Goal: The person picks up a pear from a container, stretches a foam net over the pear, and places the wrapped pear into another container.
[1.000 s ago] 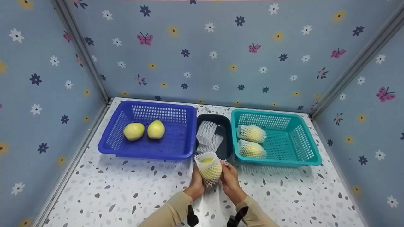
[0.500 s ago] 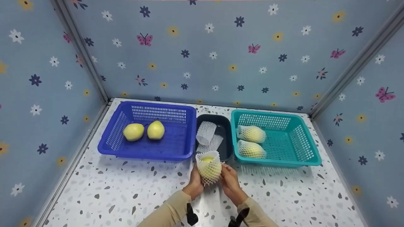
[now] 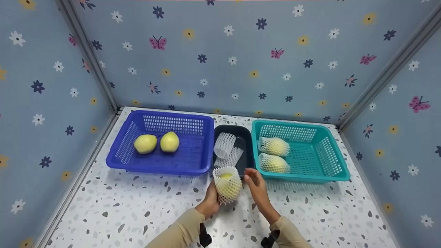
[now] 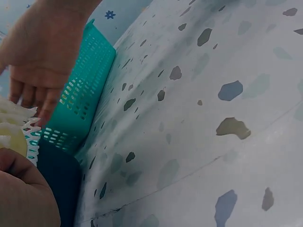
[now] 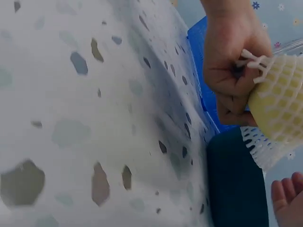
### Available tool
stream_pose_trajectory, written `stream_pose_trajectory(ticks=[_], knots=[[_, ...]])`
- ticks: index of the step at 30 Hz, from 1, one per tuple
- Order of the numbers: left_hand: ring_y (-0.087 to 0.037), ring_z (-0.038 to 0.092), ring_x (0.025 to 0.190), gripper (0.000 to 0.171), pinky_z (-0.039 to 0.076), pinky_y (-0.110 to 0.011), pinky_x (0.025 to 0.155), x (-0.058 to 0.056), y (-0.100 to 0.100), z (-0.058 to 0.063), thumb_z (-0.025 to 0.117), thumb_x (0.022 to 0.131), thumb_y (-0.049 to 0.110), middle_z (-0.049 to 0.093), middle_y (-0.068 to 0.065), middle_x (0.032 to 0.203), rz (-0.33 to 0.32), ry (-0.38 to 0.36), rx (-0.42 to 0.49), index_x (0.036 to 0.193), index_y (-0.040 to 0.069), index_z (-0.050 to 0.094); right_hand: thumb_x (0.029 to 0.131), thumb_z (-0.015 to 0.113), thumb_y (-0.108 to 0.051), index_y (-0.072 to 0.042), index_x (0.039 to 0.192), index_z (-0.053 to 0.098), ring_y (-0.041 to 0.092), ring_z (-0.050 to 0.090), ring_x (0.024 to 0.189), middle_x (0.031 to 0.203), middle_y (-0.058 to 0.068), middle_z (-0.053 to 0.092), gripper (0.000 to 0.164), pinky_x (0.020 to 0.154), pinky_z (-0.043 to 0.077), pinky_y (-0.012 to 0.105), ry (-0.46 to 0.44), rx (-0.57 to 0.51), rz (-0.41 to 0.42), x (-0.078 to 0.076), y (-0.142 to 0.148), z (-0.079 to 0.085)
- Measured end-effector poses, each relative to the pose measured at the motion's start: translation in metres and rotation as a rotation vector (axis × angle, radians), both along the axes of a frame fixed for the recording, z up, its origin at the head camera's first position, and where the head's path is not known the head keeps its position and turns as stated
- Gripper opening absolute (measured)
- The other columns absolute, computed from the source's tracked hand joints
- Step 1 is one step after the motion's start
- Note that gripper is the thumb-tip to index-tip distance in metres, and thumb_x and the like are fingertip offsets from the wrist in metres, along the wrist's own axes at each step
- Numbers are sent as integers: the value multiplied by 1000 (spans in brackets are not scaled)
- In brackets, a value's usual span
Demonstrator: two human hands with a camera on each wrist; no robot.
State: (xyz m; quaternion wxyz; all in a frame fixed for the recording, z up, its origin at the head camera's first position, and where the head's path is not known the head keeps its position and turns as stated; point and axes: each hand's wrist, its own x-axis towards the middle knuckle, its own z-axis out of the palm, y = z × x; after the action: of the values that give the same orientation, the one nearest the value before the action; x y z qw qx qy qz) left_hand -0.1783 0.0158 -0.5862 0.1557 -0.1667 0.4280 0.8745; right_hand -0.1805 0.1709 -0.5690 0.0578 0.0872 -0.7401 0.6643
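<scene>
Blue plastic forms the basket (image 3: 165,169) just left of the black tray (image 3: 245,161), and in it lie a bare yellow pear (image 3: 145,144) on the side farther from the tray and a second bare pear (image 3: 170,142) on the side nearer to it. Your left hand (image 3: 209,200), coming from a beige sleeve (image 3: 182,225), is at the near end of the tray, its fingers and thumb gripping the netted pear (image 3: 228,188), whose yellow top shows through the mouth of its white foam net. Inside the tray, two loose foam sleeves (image 3: 225,145) overlap. Your right hand (image 3: 257,187) is at the tray's near right corner, beside the netted pear but apart from it, fingers loosely bent and holding nothing. Just right of the tray, a green basket (image 3: 311,160) holds two wrapped pears (image 3: 275,163), one behind the other along the side nearest the tray.
</scene>
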Motion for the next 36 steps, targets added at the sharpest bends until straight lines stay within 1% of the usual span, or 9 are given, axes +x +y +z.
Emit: stream_pose_trajectory(ticks=[2,4,6,9,14,21,27,31,36], knots=[[-14,57,83,49,43,-29,78,0,-1,2,34,90,48,61,-2,90,-2,-4,-13,110,8,53,85,56,-15,0,124,40,31,41,113,122,20,43,44,91,33,49,118,50,119,-1,-1,11],[-14,57,83,48,44,-29,77,0,-1,3,34,90,47,61,-2,90,-7,-2,-14,111,7,52,79,64,-10,-1,129,35,29,37,117,128,18,38,59,94,30,50,172,108,235,-1,-3,21],[-13,57,83,47,44,-29,76,0,-1,5,35,91,45,61,-2,91,-12,13,-14,111,6,52,72,71,-10,-4,133,30,26,38,117,130,13,38,74,94,31,45,175,163,323,2,-6,31],[-12,56,85,44,42,-27,79,1,0,8,35,92,41,61,-1,93,-20,50,-3,112,6,53,63,77,-8,-4,134,26,22,44,110,127,7,41,88,89,37,37,141,210,385,7,-11,39],[-13,54,89,41,37,-28,85,1,-2,13,33,91,34,60,-2,96,-52,84,-31,109,5,56,57,82,-11,-4,132,27,18,48,102,120,6,47,93,85,40,32,115,256,363,12,-16,37],[-14,52,92,42,36,-28,86,1,-5,14,35,90,36,59,-2,100,-89,61,-101,109,6,57,54,83,-11,-5,127,32,18,51,96,113,7,52,90,82,42,32,216,262,343,11,-18,29],[-12,52,81,39,40,-25,73,1,-5,12,37,89,34,59,-1,90,-119,57,-110,104,7,60,52,82,-6,-3,124,35,18,52,92,110,9,54,86,79,43,30,309,223,321,8,-16,27],[-11,51,70,32,42,-24,61,1,-8,15,38,89,31,57,0,81,-156,44,-143,95,8,59,53,81,-5,-5,124,33,19,52,92,112,8,52,86,78,44,32,305,212,292,6,-13,35],[-10,50,57,24,46,-24,51,1,-16,23,40,90,20,57,-4,76,-221,167,-251,93,2,54,56,80,-5,-5,124,27,21,51,91,112,10,48,86,75,45,35,235,206,262,-1,0,54]])
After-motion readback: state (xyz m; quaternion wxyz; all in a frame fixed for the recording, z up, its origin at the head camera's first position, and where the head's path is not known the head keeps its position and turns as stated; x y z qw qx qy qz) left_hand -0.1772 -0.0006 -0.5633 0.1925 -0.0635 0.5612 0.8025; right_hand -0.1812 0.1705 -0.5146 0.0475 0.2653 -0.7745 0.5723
